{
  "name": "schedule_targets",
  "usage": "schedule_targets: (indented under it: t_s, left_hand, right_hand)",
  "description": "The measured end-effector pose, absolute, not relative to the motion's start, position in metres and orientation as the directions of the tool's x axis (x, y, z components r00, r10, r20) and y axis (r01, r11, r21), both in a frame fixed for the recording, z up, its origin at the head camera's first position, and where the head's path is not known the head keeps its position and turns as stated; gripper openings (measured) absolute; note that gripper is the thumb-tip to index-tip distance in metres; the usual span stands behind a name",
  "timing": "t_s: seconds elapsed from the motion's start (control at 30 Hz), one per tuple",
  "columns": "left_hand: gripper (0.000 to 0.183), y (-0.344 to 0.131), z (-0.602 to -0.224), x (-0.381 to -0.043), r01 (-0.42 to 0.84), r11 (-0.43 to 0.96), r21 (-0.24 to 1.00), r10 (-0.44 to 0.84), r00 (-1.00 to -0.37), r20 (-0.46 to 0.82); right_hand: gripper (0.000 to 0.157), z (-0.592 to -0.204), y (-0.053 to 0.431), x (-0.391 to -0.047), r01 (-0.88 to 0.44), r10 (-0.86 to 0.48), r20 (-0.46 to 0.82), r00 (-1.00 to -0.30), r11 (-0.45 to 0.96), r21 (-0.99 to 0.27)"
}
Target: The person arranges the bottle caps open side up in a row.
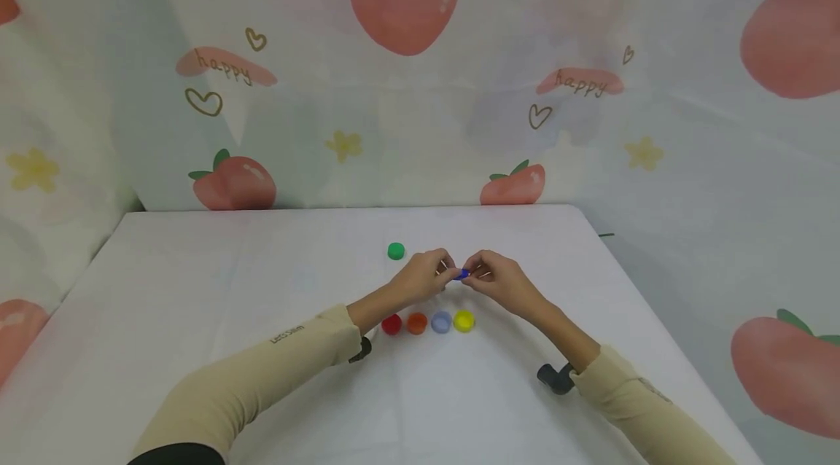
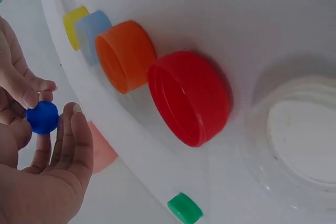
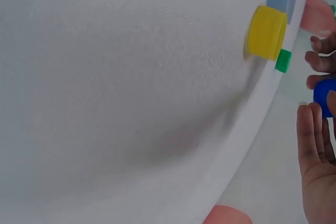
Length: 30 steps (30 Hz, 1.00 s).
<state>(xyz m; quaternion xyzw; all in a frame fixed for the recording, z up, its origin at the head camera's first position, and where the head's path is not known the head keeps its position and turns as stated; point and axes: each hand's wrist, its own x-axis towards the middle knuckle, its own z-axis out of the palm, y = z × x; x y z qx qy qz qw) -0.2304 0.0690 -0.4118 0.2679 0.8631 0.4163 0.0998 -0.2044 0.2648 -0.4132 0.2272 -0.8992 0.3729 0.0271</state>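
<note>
A dark blue bottle cap [image 1: 462, 274] is held up above the white table between both hands. My left hand [image 1: 423, 277] pinches it from the left with thumb and fingers. On the other side, my right hand [image 1: 504, 280] grips it too, fingertips facing the left hand's. The cap [image 2: 42, 117] shows its round face in the left wrist view. Nearer the body, a red cap [image 1: 391, 324], an orange cap [image 1: 416, 323], a light blue cap [image 1: 442, 322] and a yellow cap [image 1: 464, 321] sit in a row. Behind the left hand lies a green cap [image 1: 396, 251].
A whitish, partly see-through round piece [image 2: 307, 135] lies beside the red cap, mostly hidden by the left sleeve in the head view. The white table [image 1: 275, 268] ends at a patterned backdrop [image 1: 420, 130]. Dark wrist devices [image 1: 556, 379] stick out under the sleeves.
</note>
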Motion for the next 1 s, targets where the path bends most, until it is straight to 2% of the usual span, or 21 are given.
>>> schedule_targets:
  t_s: [0.23, 0.53, 0.77, 1.0]
  left_hand:
    - [0.016, 0.071, -0.41, -0.228, 0.408, 0.482, 0.775, 0.554, -0.828, 0.092]
    - [0.016, 0.08, -0.411, -0.219, 0.45, 0.412, 0.792, 0.604, -0.786, 0.132]
    - [0.028, 0.088, -0.411, -0.214, 0.474, 0.447, 0.759, 0.628, -0.77, 0.112]
    - [0.027, 0.099, -0.416, -0.212, 0.528, 0.475, 0.704, 0.662, -0.741, 0.109]
  right_hand:
    - [0.02, -0.414, 0.274, -0.2, -0.374, -0.384, 0.162, -0.909, 0.58, -0.724]
    - [0.039, -0.414, 0.288, -0.191, -0.31, -0.375, 0.087, -0.923, 0.589, -0.747]
    - [0.036, -0.414, 0.296, -0.185, -0.32, -0.405, 0.062, -0.912, 0.612, -0.723]
    - [0.032, -0.417, 0.304, -0.178, -0.337, -0.417, 0.057, -0.907, 0.636, -0.694]
